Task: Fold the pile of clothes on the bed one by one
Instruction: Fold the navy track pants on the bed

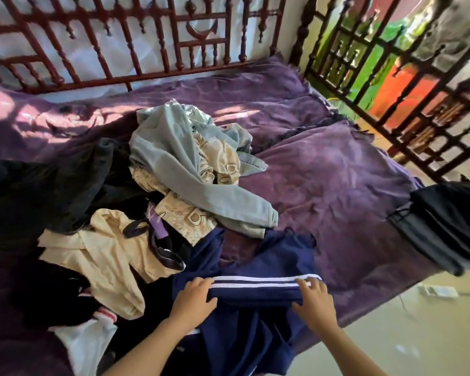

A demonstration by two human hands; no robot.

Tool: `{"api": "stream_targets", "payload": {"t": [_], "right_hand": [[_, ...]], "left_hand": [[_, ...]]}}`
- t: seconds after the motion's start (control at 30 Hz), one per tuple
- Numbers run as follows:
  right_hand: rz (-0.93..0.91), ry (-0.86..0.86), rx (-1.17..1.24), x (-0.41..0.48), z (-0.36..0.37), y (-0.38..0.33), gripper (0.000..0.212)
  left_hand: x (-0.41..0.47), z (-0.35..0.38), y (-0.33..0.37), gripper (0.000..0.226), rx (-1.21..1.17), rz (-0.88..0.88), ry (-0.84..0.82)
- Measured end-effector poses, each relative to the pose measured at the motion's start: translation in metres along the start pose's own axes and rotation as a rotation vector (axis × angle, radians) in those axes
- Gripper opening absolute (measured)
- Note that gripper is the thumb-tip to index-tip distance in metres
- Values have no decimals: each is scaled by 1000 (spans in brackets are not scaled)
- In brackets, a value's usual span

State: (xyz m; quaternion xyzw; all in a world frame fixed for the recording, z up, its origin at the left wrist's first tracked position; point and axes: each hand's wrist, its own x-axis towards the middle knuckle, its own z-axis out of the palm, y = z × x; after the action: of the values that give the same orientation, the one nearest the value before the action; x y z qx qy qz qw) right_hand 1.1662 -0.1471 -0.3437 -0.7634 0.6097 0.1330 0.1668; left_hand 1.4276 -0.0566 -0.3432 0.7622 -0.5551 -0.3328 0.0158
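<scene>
Now, at the bottom centre, the left hand (pixel 194 295) and right hand (pixel 314 297) are pinching the folded edge of the striped navy garment (pixel 269 257) on the bed (pixel 337 185); they should be pulling evenly, keeping the white stripes straight.

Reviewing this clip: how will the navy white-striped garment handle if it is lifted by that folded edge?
Likely floppy: the navy garment sags and creases around the fold held by the left hand and right hand. Probably light, since the cloth looks thin. Its near part lies close to the bed edge, so it may slide off.
</scene>
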Motion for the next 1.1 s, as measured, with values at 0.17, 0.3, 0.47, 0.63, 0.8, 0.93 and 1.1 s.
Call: {"api": "stream_targets", "payload": {"t": [0.17,0.3,0.47,0.63,0.8,0.93,1.1], "right_hand": [[-91,-83,-131,44,14,16,86],[-96,-198,-91,49,12,12,46],[-93,-178,-66,58,17,17,33],[-15,-179,93,55,11,11,7],[15,-204,237,40,10,-6,20],[-107,-127,221,33,-10,-47,23],[-212,56,415,25,-58,-119,8]], "left_hand": [[29,19,15,70,39,-73,-113],[38,31,17,64,37,-127,-194],[44,35,15,30,14,-168,-94],[23,42,14,25,-66,-229,-74],[-19,54,8,22,-166,-240,-30],[-43,35,-6,12,-285,-300,68],[-62,-8,-33,32,-390,-389,244]]}}
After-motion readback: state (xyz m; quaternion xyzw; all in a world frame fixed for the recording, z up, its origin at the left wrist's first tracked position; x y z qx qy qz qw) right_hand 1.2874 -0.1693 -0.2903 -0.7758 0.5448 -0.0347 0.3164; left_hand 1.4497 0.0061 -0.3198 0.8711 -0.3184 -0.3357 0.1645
